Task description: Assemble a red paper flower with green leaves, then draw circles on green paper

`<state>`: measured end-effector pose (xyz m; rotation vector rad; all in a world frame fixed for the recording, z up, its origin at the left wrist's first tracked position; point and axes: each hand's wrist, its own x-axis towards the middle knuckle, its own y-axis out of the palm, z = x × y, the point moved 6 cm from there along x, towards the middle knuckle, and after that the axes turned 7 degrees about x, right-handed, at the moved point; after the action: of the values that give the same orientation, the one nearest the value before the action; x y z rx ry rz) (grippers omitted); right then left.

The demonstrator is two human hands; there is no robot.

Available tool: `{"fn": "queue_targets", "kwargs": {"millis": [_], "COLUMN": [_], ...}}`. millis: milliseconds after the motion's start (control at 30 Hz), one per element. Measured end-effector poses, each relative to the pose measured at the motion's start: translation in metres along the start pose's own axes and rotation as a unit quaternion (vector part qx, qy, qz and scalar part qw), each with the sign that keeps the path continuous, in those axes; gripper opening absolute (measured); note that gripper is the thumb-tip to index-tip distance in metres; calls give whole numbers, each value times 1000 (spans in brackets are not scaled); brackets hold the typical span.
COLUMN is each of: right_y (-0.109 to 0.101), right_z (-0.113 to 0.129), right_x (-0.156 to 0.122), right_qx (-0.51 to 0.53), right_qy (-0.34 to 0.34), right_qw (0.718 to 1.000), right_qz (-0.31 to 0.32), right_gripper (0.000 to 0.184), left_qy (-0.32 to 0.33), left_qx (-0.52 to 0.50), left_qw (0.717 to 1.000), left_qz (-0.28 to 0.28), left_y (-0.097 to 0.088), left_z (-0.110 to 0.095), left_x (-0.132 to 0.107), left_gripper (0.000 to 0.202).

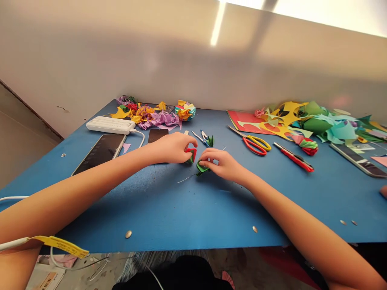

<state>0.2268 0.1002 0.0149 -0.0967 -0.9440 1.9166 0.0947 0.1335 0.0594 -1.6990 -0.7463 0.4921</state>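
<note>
My left hand (173, 147) is closed on a small red and green paper flower (191, 155) resting on the blue table (187, 205). My right hand (222, 162) pinches a green paper leaf piece (200, 168) just beside it; a thin wire (185, 179) runs out from under the leaf toward the left. Both hands meet at the middle of the table, fingers curled around the paper pieces.
Scissors with red and yellow handles (253, 142), a red craft knife (294, 158) and small snips (202, 137) lie beyond my hands. Finished paper flowers (157, 113) sit at the back left, paper scraps (314, 121) at the right. A phone (101, 151) and white power bank (110, 125) lie left.
</note>
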Motion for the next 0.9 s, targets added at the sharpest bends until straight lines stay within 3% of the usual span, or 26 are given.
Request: {"fn": "queue_targets", "kwargs": {"millis": [267, 733, 800, 900], "right_y": [9, 4, 0, -9], "right_z": [4, 6, 10, 24], "right_x": [-1, -3, -2, -4], "right_qx": [-9, -123, -149, -203], "right_qy": [-13, 7, 6, -35], "right_qw": [1000, 992, 989, 975], "right_qz": [23, 28, 6, -83], "right_gripper": [15, 23, 26, 25], "left_qy": [-8, -20, -14, 11], "left_qx": [21, 40, 37, 17], "left_qw": [1000, 998, 998, 999], "left_qz": [13, -34, -39, -50], "left_y": [5, -1, 0, -2], "left_z": [11, 11, 5, -6], "left_x": [-1, -21, -24, -28], "left_gripper": [30, 14, 13, 12]}}
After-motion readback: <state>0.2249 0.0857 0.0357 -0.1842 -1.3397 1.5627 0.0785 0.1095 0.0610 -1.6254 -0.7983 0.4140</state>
